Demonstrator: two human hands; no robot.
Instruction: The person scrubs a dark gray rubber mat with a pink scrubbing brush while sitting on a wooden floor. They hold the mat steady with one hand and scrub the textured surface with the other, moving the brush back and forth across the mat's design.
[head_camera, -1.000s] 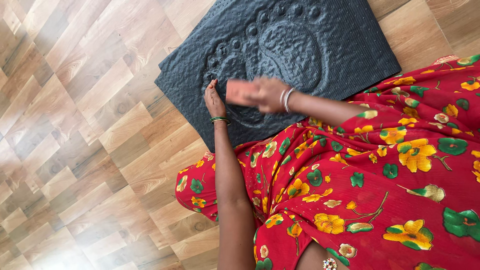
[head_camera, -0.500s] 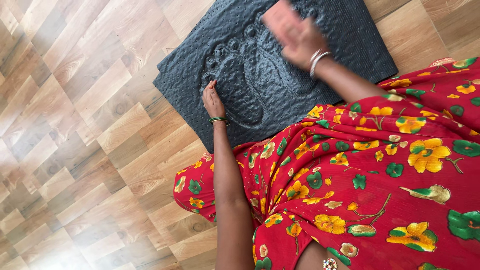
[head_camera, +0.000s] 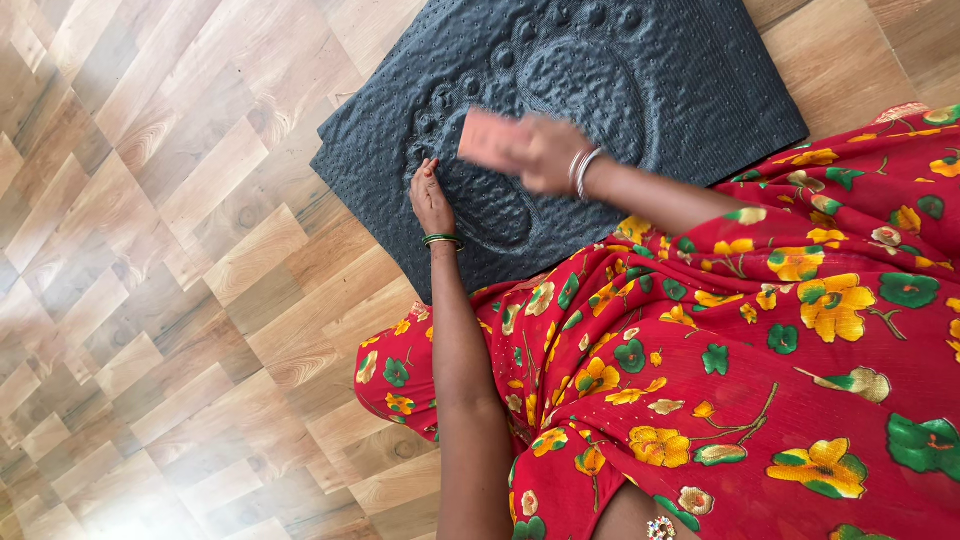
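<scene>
Since half a second ago our right hand (head_camera: 545, 155) comes back down the black mat (head_camera: 690, 90), fingers gripping a pinkish block (head_camera: 490, 140) on the embossed footprint; our left hand (head_camera: 432, 198) presses the mat flat.

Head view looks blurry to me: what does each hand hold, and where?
Right hand grips a pinkish rectangular block by its near end; left hand holds nothing.

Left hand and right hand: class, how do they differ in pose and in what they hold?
The left hand lies flat on the dark mat, empty; the right hand grips a pinkish block. The left hand looks sharp, the right hand blurred. The left wears green bangles, the right silver ones. Both are over the mat.
</scene>
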